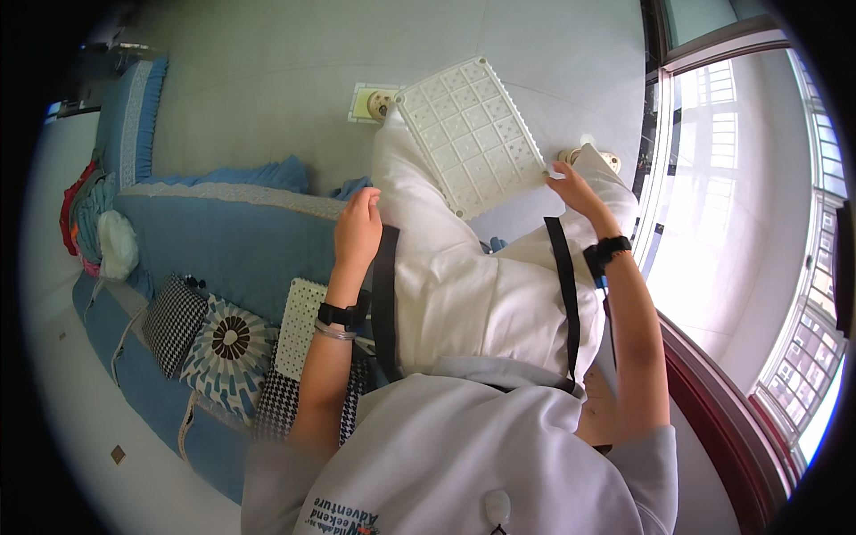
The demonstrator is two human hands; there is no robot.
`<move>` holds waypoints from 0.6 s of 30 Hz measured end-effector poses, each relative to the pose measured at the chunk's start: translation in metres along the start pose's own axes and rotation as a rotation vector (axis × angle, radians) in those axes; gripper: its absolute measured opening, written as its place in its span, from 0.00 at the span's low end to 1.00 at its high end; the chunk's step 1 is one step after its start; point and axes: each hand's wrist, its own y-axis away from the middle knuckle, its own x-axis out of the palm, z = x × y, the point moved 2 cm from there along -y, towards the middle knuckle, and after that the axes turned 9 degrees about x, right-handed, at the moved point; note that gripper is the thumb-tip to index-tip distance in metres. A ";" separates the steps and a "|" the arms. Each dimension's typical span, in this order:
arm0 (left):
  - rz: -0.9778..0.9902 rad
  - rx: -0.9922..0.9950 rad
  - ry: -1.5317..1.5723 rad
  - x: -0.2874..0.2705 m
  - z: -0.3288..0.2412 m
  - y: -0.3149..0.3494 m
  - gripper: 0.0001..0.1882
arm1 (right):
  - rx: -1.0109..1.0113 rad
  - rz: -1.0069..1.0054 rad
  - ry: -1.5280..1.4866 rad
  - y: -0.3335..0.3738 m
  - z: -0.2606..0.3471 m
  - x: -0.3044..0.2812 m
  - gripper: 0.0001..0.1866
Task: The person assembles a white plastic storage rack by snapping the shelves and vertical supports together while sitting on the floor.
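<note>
A white plastic panel (471,134) with a ribbed grid and small holes lies tilted in front of me, between and above my knees. My right hand (572,185) is closed at its right edge, fingertips on the rim near the corner. Apart from the panel, my left hand (358,227) hovers over the blue sofa seat beside my left thigh. Its fingers are curled together, and whatever may be inside them is hidden. Another white perforated panel (299,325) leans on the sofa by my left forearm.
I sit on a sofa with a blue cover (241,227). Patterned cushions (230,343) line its back, and a pile of clothes (94,218) lies at the far left. A yellow-and-white flat item (360,103) is on the floor by my left foot. Window frames (660,205) run along the right.
</note>
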 end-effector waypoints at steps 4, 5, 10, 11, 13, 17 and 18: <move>0.057 0.085 0.029 -0.003 -0.037 -0.014 0.07 | 0.262 0.158 -0.257 -0.036 0.019 0.032 0.29; 0.059 0.083 0.059 -0.007 -0.047 -0.013 0.07 | 0.254 0.223 -0.413 -0.036 0.028 0.029 0.26; 0.046 0.089 0.147 -0.017 -0.048 -0.009 0.07 | 0.145 0.133 -0.597 -0.045 0.062 -0.003 0.28; 0.058 0.099 0.155 -0.018 -0.047 -0.011 0.07 | 0.115 0.115 -0.563 -0.046 0.073 -0.010 0.29; 0.084 0.100 0.141 -0.019 -0.050 -0.011 0.07 | 0.068 0.087 -0.489 -0.038 0.096 -0.017 0.30; 0.121 0.194 0.136 -0.018 -0.070 -0.022 0.08 | -0.020 0.164 -0.471 0.001 0.145 -0.035 0.33; 0.165 0.239 0.117 -0.020 -0.087 -0.027 0.11 | -0.021 0.157 -0.476 0.010 0.152 -0.039 0.33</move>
